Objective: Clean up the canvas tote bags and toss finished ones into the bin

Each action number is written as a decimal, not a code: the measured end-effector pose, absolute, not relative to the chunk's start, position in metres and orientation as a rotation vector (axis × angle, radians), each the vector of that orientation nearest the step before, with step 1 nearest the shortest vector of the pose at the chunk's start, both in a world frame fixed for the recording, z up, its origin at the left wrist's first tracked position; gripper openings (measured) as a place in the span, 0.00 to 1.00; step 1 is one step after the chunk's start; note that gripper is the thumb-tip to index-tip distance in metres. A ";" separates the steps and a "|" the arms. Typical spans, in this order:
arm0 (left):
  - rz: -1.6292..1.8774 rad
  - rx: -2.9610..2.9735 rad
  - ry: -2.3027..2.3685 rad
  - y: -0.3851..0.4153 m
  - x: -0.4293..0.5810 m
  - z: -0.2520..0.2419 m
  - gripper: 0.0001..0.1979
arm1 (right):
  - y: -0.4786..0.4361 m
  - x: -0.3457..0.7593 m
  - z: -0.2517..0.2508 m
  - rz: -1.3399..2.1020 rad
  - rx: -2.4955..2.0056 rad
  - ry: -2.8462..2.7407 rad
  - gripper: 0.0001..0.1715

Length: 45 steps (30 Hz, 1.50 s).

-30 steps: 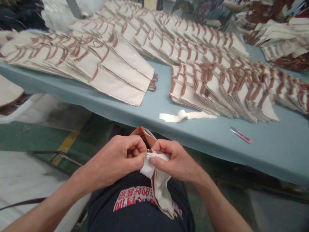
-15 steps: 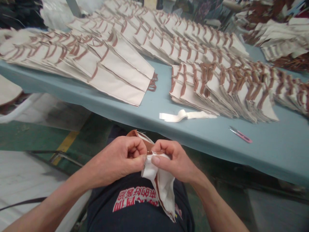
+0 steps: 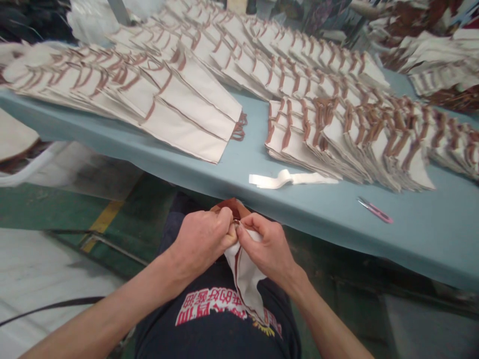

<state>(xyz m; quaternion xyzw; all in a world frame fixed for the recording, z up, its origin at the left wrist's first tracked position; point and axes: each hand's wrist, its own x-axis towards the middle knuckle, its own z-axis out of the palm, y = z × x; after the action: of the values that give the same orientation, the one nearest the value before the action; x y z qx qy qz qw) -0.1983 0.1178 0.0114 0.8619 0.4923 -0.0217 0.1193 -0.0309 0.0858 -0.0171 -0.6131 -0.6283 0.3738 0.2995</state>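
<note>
Over my lap, a white cloth piece with brown trim (image 3: 249, 274) hangs down from my two hands. My left hand (image 3: 205, 232) is closed, its fingers curled on the cloth's upper edge. Against it, my right hand (image 3: 267, 244) pinches the same edge between thumb and forefinger. Brown fabric of the piece shows above and behind the fingers. Something small and dark lies where the fingertips meet, too small to name. The lower part of the cloth dangles over the dark apron (image 3: 209, 304) with red lettering.
Ahead stands a table with a blue-grey cover (image 3: 209, 179). Rows of white pieces with brown edging (image 3: 190, 119) overlap at left, with more stacks (image 3: 348, 134) at right. A folded white strip (image 3: 284, 178) and pink-handled thread snips (image 3: 376, 209) lie near the front edge.
My left hand has turned so its back faces up, and its fingers have closed in nearer the right hand. The cloth's hanging part has shifted slightly, and the brown fabric behind has folded differently.
</note>
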 end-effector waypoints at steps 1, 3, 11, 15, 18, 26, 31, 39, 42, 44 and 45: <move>-0.063 2.541 1.423 0.118 -0.197 0.008 0.08 | 0.086 -0.030 -0.018 1.002 -1.635 -1.652 0.12; -0.061 2.563 1.389 0.120 -0.194 0.004 0.09 | 0.085 -0.027 -0.020 1.010 -1.640 -1.622 0.13; -0.096 2.482 1.517 0.141 -0.208 -0.017 0.12 | 0.072 -0.018 -0.010 1.297 -1.575 -1.351 0.15; -0.030 2.346 1.506 0.145 -0.227 -0.012 0.15 | 0.068 -0.011 -0.010 1.473 -1.489 -1.162 0.21; 0.151 2.107 1.351 0.144 -0.235 0.002 0.17 | 0.069 -0.007 -0.012 1.514 -1.459 -1.128 0.23; 0.463 1.766 0.877 0.138 -0.224 0.037 0.18 | 0.072 -0.007 0.005 1.520 -1.338 -1.315 0.21; 0.338 1.723 0.760 0.138 -0.217 0.044 0.08 | 0.076 -0.002 0.020 1.427 -1.291 -1.530 0.15; 0.286 1.564 0.689 0.140 -0.213 0.042 0.07 | 0.081 0.005 0.031 1.258 -1.287 -1.768 0.10; 0.280 1.555 0.710 0.141 -0.211 0.038 0.08 | 0.082 0.005 0.029 1.234 -1.287 -1.788 0.10; 0.274 1.569 0.719 0.142 -0.211 0.036 0.09 | 0.084 0.006 0.028 1.246 -1.284 -1.783 0.10; 0.269 1.580 0.721 0.142 -0.211 0.035 0.09 | 0.086 0.007 0.027 1.255 -1.287 -1.780 0.10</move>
<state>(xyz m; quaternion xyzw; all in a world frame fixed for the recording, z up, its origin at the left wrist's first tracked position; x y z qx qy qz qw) -0.2110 0.1419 0.0349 0.6923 0.3159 0.1177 0.6381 0.0072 0.0857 0.0274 -0.4851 -0.6711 0.4729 0.3011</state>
